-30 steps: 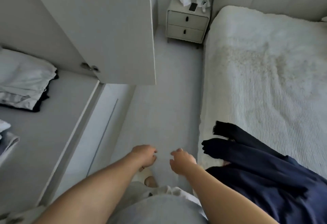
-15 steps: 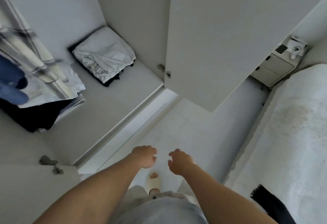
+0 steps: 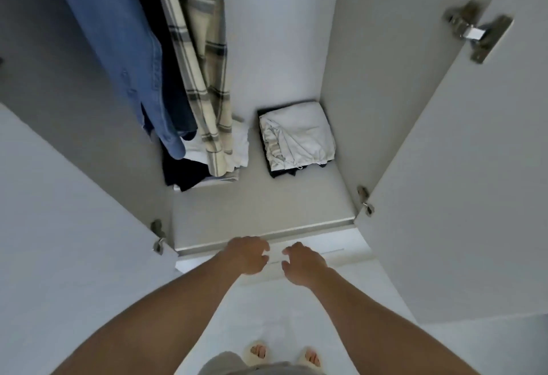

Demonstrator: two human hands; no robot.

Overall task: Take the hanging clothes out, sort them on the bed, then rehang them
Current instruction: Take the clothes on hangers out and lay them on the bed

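I face an open white wardrobe (image 3: 267, 205). On its left side hang a blue denim shirt (image 3: 118, 48), a dark garment (image 3: 175, 101) behind it, and a cream plaid shirt (image 3: 201, 63). My left hand (image 3: 247, 254) and my right hand (image 3: 302, 262) are held out side by side in front of the wardrobe's lower edge. Both hold nothing, with fingers loosely curled and apart. Neither hand touches any clothing. The bed is out of view.
Folded white and dark clothes (image 3: 207, 161) lie on the wardrobe floor at left, and a folded pale pile on dark cloth (image 3: 296, 137) sits at back right. The open doors (image 3: 444, 167) flank me on both sides. My slippered feet (image 3: 284, 357) stand on the pale floor.
My view has swung from the bed and nightstand round to the wardrobe's inside. The hanging clothes are now straight ahead. Both hands stay out in front, holding nothing.
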